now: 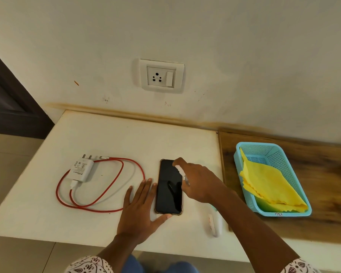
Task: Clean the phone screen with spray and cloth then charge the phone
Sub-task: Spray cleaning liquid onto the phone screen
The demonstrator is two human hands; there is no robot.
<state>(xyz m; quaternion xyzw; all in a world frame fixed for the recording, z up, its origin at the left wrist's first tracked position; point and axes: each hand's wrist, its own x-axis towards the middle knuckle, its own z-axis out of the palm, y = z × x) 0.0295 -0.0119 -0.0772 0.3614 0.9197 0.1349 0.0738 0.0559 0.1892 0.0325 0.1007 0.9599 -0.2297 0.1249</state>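
A black phone [168,191] lies face up on the white table [110,138]. My left hand [140,209] rests flat on the table against the phone's left edge, thumb along its near end. My right hand [199,182] hovers over the phone's right side, shut on a small spray bottle [182,174] with the index finger on its top. A yellow cloth [268,184] lies in a light blue basket [250,205] to the right. The white charger [81,170] with its red cable [130,170] lies left of the phone.
A wall socket with a switch [160,75] sits above the table. A small white object [214,225], blurred, lies near the table's front right edge. The basket stands on a wooden surface [323,174]. The table's front edge is close to me.
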